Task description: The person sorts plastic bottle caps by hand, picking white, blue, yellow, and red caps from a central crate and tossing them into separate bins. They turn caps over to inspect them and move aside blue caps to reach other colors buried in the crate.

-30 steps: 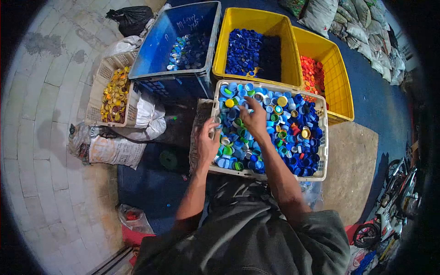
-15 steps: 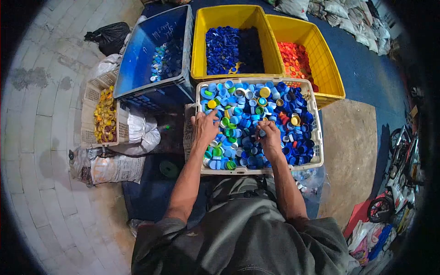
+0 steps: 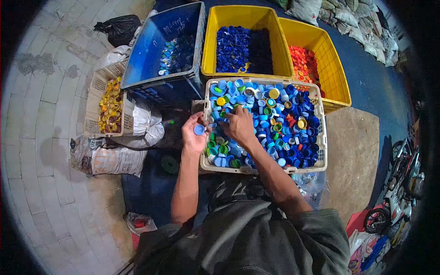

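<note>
A shallow cream crate (image 3: 323, 137) holds a heap of plastic bottle caps (image 3: 263, 123), mostly light and dark blue, with some green, yellow and red ones. At the crate's left rim, palm turned up, my left hand (image 3: 195, 135) has its fingers curled round a light blue bottle cap (image 3: 199, 129). My right hand (image 3: 240, 126) reaches across the left part of the heap, close to my left hand. Its fingers are apart and point down among the caps, their tips partly hidden.
Behind the crate stand a blue bin (image 3: 137, 68) with mixed caps, a yellow bin (image 3: 286, 68) with dark blue caps and another yellow bin (image 3: 337, 68) with red-orange caps. A basket (image 3: 94, 114) of yellow caps is at left, near a filled sack (image 3: 117, 160).
My right hand has moved left across the caps towards my left hand. My left hand has drawn back to the rim and turned palm up, now with a light blue cap.
</note>
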Tool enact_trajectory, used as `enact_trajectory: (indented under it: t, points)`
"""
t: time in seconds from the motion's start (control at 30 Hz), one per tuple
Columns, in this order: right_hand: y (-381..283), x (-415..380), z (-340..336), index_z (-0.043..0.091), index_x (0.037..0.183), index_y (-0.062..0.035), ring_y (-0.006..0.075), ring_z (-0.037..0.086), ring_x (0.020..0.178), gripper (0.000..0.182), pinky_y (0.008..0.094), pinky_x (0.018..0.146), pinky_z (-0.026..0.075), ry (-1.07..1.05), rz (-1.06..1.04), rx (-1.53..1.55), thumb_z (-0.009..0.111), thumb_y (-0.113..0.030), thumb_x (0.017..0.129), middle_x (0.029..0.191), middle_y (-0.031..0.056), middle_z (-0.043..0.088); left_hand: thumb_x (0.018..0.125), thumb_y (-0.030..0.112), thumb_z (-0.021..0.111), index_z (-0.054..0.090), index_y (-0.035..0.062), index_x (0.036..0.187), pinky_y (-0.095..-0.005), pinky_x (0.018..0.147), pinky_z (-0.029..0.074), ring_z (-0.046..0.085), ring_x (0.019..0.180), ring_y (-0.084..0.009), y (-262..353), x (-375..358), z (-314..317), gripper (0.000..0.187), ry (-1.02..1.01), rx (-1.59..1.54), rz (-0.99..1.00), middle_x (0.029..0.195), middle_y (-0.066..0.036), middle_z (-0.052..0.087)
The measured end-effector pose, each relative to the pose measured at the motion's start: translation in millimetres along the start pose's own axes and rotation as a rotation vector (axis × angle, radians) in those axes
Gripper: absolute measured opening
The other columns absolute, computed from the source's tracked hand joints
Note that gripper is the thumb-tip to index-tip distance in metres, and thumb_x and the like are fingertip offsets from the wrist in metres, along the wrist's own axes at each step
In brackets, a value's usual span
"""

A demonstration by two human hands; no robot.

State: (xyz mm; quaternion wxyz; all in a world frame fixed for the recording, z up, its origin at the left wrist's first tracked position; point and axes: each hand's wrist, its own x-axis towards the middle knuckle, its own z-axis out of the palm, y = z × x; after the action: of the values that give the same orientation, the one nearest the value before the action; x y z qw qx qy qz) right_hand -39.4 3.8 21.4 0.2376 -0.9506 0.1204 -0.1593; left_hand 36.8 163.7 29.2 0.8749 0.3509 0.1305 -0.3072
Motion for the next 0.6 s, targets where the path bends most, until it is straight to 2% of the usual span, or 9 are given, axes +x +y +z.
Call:
enact_trajectory:
  t: [0.07,0.2,0.3,0.33,0.43,0.47,0.5,0.53,0.6]
  points:
    - [-5.9,5.2,11.6,0.071,0.086,-0.0068,0.0356,0.051,0.093,0.02,0.0463,0.077,0.041,-0.021,-0.025,-0.095,0.063,-0.023,0.077,0.095,0.0188,0.055,0.089,0.018,0.058,0.06,0.0036,0.098,-0.0271,0.055,0.042,0.051,0.063,-0.012,-1.4,-1.4,-11.7,0.017,0.016,-0.06,-0.075,0.075,0.0,0.055]
    - [3.9,6.7,37.0,0.068,0.087,-0.0014,0.0372,0.053,0.091,0.022,0.0462,0.076,0.043,0.076,-0.025,-0.062,0.065,-0.021,0.076,0.093,0.02,0.056,0.087,0.015,0.065,0.06,0.0062,0.1,-0.0248,0.053,0.04,0.047,0.057,-0.0094,-8.6,-9.9,-5.5,0.017,0.069,0.284,0.09,0.075,0.001,0.054]
    - [15.4,1.0,10.8,0.065,0.088,0.0006,0.0374,0.056,0.09,0.021,0.0457,0.078,0.045,0.017,0.098,0.275,0.068,-0.016,0.074,0.091,0.0216,0.058,0.084,0.012,0.069,0.06,0.0037,0.104,-0.0257,0.054,0.043,0.05,0.059,-0.0086,-12.5,-11.7,4.5,0.024,0.087,0.862,0.267,0.078,0.001,0.056]
    - [16.2,-3.1,-8.1,0.063,0.086,0.0013,0.0382,0.059,0.085,0.022,0.0449,0.076,0.047,0.055,0.152,0.342,0.07,-0.014,0.072,0.087,0.0229,0.06,0.08,0.008,0.072,0.06,0.0025,0.11,-0.026,0.057,0.046,0.053,0.062,-0.0076,-17.7,-4.1,0.2,0.033,-0.002,0.93,0.419,0.084,-0.001,0.063]
    - [46.7,-30.9,-30.7,0.06,0.084,-0.0023,0.0198,0.055,0.064,0.014,0.0326,0.06,0.045,-0.018,0.396,0.8,0.069,-0.011,0.078,0.071,0.0063,0.057,0.078,0.004,0.071,0.061,0.0039,0.114,-0.0277,0.062,0.048,0.057,0.063,-0.0111,-16.3,-5.2,16.8,0.037,-0.055,1.472,0.463,0.09,-0.005,0.068]
    - [54.3,-42.6,-41.9,0.059,0.087,-0.0039,0.0152,0.052,0.063,0.013,0.0299,0.059,0.042,-0.053,0.539,1.084,0.068,-0.008,0.078,0.072,0.0026,0.054,0.078,0.002,0.067,0.061,0.0068,0.117,-0.0315,0.068,0.05,0.064,0.07,-0.0202,-20.1,4.9,9.8,0.039,-0.139,1.606,0.585,0.096,-0.009,0.07]
    - [58.8,-54.2,-55.0,0.058,0.089,-0.0054,0.0107,0.048,0.063,0.014,0.0271,0.057,0.039,-0.086,0.682,1.37,0.067,-0.005,0.078,0.072,-0.001,0.052,0.079,0.002,0.066,0.061,0.007,0.118,-0.0335,0.07,0.051,0.065,0.075,-0.0235,-22.6,8.1,13.2,0.039,-0.165,1.657,0.537,0.097,-0.009,0.07]
    - [64.9,-63.7,-56.5,0.057,0.098,-0.0068,0.0106,0.047,0.062,0.022,0.0251,0.055,0.037,-0.058,0.689,1.505,0.064,-0.003,0.077,0.075,-0.0007,0.052,0.079,0.001,0.065,0.061,0.0072,0.118,-0.0354,0.073,0.051,0.066,0.079,-0.0269,-25.3,11.5,17.2,0.04,-0.191,1.709,0.49,0.098,-0.01,0.07]
    - [62.4,-77.9,-74.1,0.057,0.102,-0.0064,0.0121,0.048,0.062,0.025,0.0248,0.055,0.037,-0.015,0.75,1.664,0.061,-0.004,0.078,0.078,0.0004,0.053,0.079,0.0,0.061,0.06,0.0089,0.12,-0.0391,0.076,0.051,0.066,0.086,-0.0309,-28.0,18.9,23.4,0.042,-0.245,1.794,0.46,0.1,-0.01,0.069]
